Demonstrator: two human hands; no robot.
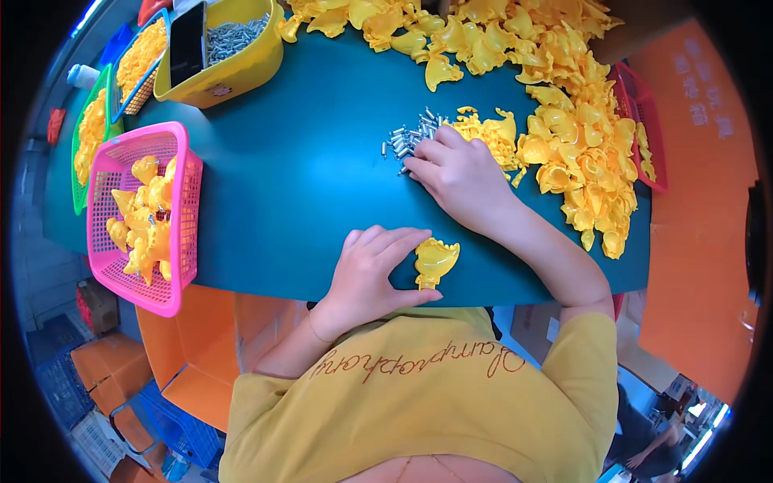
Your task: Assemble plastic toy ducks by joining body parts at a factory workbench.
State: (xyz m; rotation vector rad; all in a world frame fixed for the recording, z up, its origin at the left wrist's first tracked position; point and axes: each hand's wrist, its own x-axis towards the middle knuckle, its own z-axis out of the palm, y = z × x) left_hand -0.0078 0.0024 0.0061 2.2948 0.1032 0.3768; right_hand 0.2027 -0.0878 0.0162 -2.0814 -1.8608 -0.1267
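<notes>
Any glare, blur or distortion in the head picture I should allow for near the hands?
Head view: pale sheen on the teal table, bright highlights on the heaped yellow pieces; head view: table edge bows, corners black out; head view: no obvious motion blur on the left hand or right hand.

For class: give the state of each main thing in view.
Yellow shell, lying on the table
Left hand, open beside it
Metal pins, loosely piled
Right hand, bent over them
Yellow heap, loosely spread
Pink basket, open, partly filled
Yellow tub, open
Phone, propped up, dark
</notes>
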